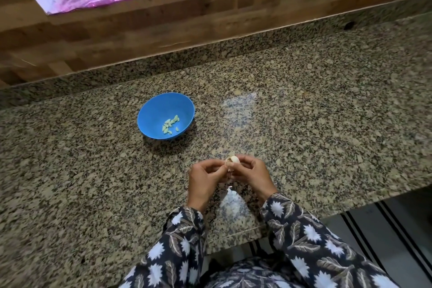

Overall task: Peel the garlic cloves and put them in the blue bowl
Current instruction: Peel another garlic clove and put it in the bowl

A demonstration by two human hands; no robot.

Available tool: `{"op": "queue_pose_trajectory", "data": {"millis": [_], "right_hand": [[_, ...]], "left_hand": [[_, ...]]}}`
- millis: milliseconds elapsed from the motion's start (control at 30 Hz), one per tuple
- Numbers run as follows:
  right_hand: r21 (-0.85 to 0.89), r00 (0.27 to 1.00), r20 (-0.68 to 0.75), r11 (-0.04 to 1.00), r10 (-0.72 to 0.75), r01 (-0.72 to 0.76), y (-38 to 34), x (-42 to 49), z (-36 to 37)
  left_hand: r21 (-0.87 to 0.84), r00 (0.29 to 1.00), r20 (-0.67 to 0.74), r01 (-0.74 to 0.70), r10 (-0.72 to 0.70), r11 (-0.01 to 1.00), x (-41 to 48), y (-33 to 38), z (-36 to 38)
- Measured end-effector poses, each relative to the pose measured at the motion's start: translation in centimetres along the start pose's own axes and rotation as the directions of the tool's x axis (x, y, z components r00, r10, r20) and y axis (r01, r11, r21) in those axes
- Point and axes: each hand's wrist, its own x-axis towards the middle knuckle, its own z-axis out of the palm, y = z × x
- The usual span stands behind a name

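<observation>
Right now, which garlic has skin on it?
The garlic pinched between the left hand and right hand, papery skin curling off it. The cloves in the blue bowl are bare.

Head-worn view, steeply downward, near over granite counter (304,100)

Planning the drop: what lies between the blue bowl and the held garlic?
Only bare countertop, in the head view, from blue bowl to the garlic held by left hand and right hand.

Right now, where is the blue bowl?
In the head view the blue bowl sits on the granite counter, left of centre, beyond the left hand and right hand holding the garlic; peeled cloves lie inside.
</observation>
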Motion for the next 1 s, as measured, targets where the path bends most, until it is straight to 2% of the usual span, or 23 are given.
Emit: {"op": "queue_pose_trajectory", "data": {"millis": [167, 333, 400, 500, 633, 733, 767, 800, 833, 867, 900, 933, 1000], "right_hand": [[-0.043, 0.999, -0.039, 0.999, -0.027, 0.025, 0.4, 0.0, -0.7], [-0.054, 0.998, -0.027, 0.997, -0.049, 0.048, 0.4, -0.1, -1.0], [-0.049, 0.999, -0.021, 0.998, -0.037, 0.036, 0.4, -0.1, -1.4], [-0.001, 1.000, -0.021, 1.000, 0.011, -0.011, 0.2, -0.1, -1.9], [0.080, 0.998, -0.038, 0.996, 0.041, -0.038, -0.3, 0.1, -1.9], [0.127, 0.989, -0.139, 0.991, 0.051, -0.033, -0.7, 0.9, -2.9], [0.031, 0.980, -0.195, 0.999, 0.030, -0.025, -0.7, 1.3, -3.6], [-0.154, 0.969, -0.248, 0.988, -0.022, -0.017, -0.5, 1.8, -4.3], [-0.380, 0.956, -0.275, 0.925, -0.099, -0.014, -0.3, 2.2, -5.0], [-0.573, 0.946, -0.273, 0.820, -0.176, -0.013, -0.1, 2.4, -5.6], [-0.701, 0.937, -0.253, 0.713, -0.240, -0.007, 0.0, 2.6, -6.0], [-0.770, 0.932, -0.231, 0.638, -0.280, 0.001, 0.2, 2.8, -6.3], [-0.828, 0.918, -0.223, 0.561, -0.329, 0.000, 0.5, 2.9, -6.4]], "left_hand": [[0.000, 0.999, 0.040, 0.028, -0.028, 1.000, 0.0, 0.2, 0.3], [0.184, 0.994, 0.036, -0.109, 0.104, 0.977, -0.5, 0.4, 0.8], [0.085, 0.999, 0.038, -0.036, 0.033, 0.996, -0.4, 0.5, 0.8], [-0.136, 0.982, 0.127, 0.154, -0.137, 0.979, 0.1, 0.7, 0.3], [-0.374, 0.932, 0.243, 0.347, -0.270, 0.860, 0.5, 0.8, -0.1], [-0.526, 0.923, 0.203, 0.385, -0.327, 0.759, 0.7, 0.6, 0.2], [-0.548, 0.919, 0.192, 0.392, -0.345, 0.739, 0.9, 0.4, 0.3], [-0.546, 0.916, 0.185, 0.397, -0.356, 0.738, 1.0, 0.2, 0.3], [-0.509, 0.914, 0.173, 0.401, -0.366, 0.762, 1.2, 0.0, 0.1], [-0.435, 0.916, 0.145, 0.398, -0.374, 0.808, 1.4, -0.2, 0.0], [-0.327, 0.923, 0.100, 0.384, -0.373, 0.863, 1.6, -0.5, -0.1], [-0.200, 0.935, 0.044, 0.354, -0.353, 0.914, 1.8, -0.9, -0.2], [0.026, 0.965, -0.055, 0.258, -0.256, 0.966, 2.2, -1.4, -0.6]]}}
